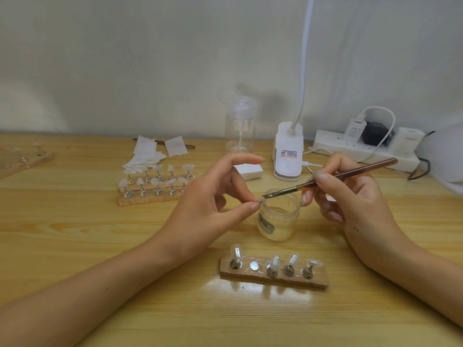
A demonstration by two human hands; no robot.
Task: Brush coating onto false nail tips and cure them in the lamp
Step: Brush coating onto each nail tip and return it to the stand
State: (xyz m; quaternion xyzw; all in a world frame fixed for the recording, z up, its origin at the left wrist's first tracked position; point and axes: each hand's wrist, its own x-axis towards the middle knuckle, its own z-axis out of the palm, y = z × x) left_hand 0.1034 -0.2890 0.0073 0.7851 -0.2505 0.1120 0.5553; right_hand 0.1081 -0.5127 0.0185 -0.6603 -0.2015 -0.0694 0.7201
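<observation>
My left hand (pixel 213 204) pinches a small clear nail tip on its stand (pixel 260 201) between thumb and fingers, just above the rim of an open clear jar (pixel 278 216). My right hand (pixel 350 196) grips a brown brush (pixel 333 177), and its bristles touch the held tip. In front of me lies a wooden holder (pixel 274 274) with several nail tips on metal stands and one bare magnet spot. A white clip lamp (pixel 288 154) with a gooseneck stands behind the jar.
A second wooden holder (pixel 150 196) with several nail tips sits at middle left, beside white wipes (pixel 147 156). A clear pump bottle (pixel 240 126), a white block (pixel 248 171) and a power strip (pixel 363 149) line the back. Another wooden board (pixel 25 159) lies far left.
</observation>
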